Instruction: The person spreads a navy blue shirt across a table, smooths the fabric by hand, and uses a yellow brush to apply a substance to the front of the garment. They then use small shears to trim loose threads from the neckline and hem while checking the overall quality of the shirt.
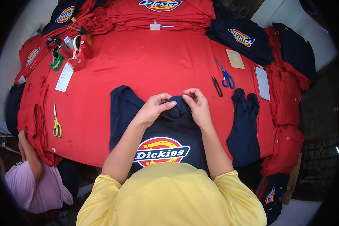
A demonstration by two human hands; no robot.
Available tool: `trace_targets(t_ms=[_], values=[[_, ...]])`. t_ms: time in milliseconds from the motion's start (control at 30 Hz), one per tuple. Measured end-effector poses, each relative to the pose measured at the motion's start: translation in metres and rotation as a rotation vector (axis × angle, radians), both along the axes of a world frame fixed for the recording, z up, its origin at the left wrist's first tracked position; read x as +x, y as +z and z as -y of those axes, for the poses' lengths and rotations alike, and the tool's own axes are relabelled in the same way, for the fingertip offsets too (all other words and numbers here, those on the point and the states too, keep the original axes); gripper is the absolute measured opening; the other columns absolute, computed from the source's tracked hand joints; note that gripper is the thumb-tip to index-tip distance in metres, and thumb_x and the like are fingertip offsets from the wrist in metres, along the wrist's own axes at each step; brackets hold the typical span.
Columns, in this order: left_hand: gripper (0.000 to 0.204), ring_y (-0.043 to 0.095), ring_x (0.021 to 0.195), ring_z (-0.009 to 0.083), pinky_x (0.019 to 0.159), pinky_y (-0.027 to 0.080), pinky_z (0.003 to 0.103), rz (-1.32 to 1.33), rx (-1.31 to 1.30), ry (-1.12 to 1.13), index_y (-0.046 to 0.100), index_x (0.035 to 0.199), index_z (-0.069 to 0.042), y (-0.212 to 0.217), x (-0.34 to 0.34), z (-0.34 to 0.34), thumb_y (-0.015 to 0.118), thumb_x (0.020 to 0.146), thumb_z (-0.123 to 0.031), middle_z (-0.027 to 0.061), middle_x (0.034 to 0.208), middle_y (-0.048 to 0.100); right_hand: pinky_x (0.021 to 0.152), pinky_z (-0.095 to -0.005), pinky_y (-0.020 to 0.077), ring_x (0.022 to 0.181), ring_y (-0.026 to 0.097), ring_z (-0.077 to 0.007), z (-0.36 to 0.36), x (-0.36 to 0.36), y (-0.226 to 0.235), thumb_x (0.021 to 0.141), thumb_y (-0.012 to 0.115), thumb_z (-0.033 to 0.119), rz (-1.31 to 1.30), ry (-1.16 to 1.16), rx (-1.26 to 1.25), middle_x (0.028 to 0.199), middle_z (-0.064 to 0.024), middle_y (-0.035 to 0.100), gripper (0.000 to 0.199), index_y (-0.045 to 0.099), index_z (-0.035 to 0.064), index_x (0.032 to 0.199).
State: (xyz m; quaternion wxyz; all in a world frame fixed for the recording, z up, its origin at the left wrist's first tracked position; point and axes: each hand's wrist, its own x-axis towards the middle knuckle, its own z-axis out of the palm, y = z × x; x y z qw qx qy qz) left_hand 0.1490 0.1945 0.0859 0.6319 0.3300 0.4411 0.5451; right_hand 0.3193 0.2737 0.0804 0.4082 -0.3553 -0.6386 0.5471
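Observation:
A navy garment with a large printed logo (126, 109) lies on the red-covered table in front of me, its lower part reaching to my body. My left hand (158, 106) pinches a gathered band of its dark cloth between thumb and fingers. Close by on the right, my right hand (196, 103) grips the same band, thumb and forefinger pressed together. Between the two hands the cloth is bunched into a small loop. Whether anything small sits inside the pinches cannot be seen.
Blue-handled scissors (228, 78) and black thread snips (217, 86) lie right; yellow scissors (57, 126) lie left. A red tape dispenser (79, 56) stands far left. Folded red shirts (162, 19) line the back. Dark cloth (244, 128) rests right. A person in pink (37, 184) is lower left.

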Motion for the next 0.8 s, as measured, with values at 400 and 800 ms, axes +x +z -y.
trace_targets(t_ms=[400, 800], values=[[0.013, 0.06, 0.089, 0.0083, 0.084, 0.046, 0.023, -0.196, 0.101, 0.071, 0.065, 0.102, 0.0, 0.002, 0.005, 0.014, 0.063, 0.092, -0.007, 0.0028, 0.095, 0.067, 0.063, -0.0226, 0.0462, 0.067, 0.057, -0.0081, 0.016, -0.015, 0.004, 0.093, 0.059, 0.005, -0.01, -0.034, 0.087, 0.076, -0.0041, 0.064, 0.009, 0.063, -0.0016, 0.088], [0.023, 0.062, 0.084, 0.0146, 0.08, 0.047, 0.027, -0.597, 0.147, 0.201, 0.067, 0.103, -0.001, -0.001, 0.016, 0.013, 0.072, 0.086, -0.017, 0.0045, 0.091, 0.065, 0.062, -0.0238, 0.0469, 0.068, 0.059, -0.0097, 0.007, -0.008, 0.013, 0.092, 0.061, 0.009, -0.014, 0.087, -0.046, 0.076, -0.0057, 0.063, 0.011, 0.062, -0.0013, 0.088]])
